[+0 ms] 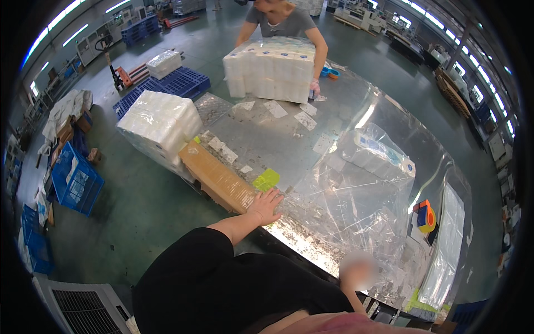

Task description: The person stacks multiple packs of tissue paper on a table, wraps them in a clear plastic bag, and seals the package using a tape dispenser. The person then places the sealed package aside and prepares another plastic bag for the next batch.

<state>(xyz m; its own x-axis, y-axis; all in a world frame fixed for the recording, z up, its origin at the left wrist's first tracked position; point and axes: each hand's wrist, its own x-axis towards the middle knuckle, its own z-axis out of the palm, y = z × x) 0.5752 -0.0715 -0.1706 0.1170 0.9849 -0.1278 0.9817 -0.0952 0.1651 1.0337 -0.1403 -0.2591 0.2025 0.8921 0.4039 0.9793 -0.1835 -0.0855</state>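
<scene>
My left hand [265, 205], fingers apart, lies flat at the near end of a long brown cardboard piece [219, 175] along the table's edge. A yellow-green patch [266, 179] is just beyond my fingertips. My right hand [358, 270] is at the near table edge, beside a large clear plastic bag [358, 204]; blur over it hides the fingers. Inside the bag's far end is a white wrapped pack of paper rolls [377, 156].
Across the metal table [283, 146], a person in a grey top holds a large wrapped pack [269, 73]. Another wrapped pack [160, 123] stands at the left edge. Tape dispenser [425, 217] and folded plastic bags [444, 246] lie right. Blue pallets [175, 81] are on the floor.
</scene>
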